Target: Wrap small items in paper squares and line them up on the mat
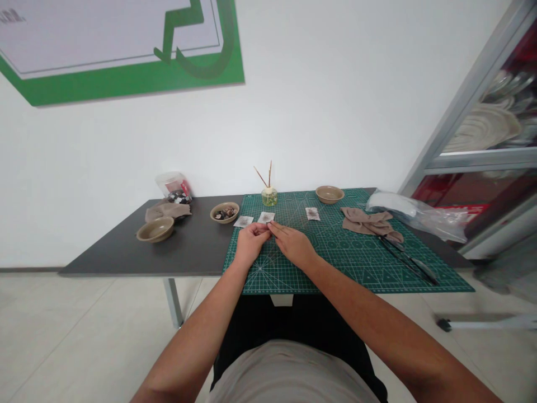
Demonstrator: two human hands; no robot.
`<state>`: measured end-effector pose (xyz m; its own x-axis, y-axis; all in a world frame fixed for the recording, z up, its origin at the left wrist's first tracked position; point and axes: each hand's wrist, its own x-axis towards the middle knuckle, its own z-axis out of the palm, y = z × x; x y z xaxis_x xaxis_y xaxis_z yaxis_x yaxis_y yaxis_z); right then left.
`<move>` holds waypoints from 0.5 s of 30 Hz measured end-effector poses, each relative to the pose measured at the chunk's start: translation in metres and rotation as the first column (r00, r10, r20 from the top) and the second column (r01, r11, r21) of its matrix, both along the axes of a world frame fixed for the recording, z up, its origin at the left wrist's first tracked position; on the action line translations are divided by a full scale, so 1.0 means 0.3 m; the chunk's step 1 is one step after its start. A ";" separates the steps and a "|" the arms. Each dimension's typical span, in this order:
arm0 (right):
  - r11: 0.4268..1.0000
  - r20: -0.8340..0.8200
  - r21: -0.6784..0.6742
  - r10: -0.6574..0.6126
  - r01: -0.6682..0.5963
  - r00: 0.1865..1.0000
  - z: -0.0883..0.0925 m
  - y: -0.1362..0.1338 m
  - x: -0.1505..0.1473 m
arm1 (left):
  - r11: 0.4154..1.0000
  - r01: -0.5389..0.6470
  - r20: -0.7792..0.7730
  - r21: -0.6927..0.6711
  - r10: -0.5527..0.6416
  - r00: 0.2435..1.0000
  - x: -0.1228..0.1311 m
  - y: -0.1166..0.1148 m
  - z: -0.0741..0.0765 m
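My left hand [250, 242] and my right hand [291, 242] meet over the green cutting mat [356, 263], fingertips pinched together on something small that I cannot make out. Just beyond the fingers lie two small white sachets, one [243, 221] at the mat's left edge and one [265, 217] beside it. A third sachet [312, 213] lies further right. A small glass reed diffuser [269, 195] with sticks stands behind them.
On the dark table [188, 246]: a bowl of dark pieces [224, 212], an empty tan bowl [155, 229], a beige cloth [166, 210], a plastic jar [174, 186]. On the mat: another bowl [329, 193], beige fabric [369, 221], black tools [409, 260]. A plastic bag [419, 212] lies right.
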<state>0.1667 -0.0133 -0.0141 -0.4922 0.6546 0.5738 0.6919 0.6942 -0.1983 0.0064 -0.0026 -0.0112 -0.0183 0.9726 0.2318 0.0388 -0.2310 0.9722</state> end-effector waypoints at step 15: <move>0.990 -0.122 -0.123 -0.090 0.075 0.988 0.003 -0.001 0.010 | 0.999 0.026 0.038 0.030 -0.027 0.999 0.008 -0.002 0.001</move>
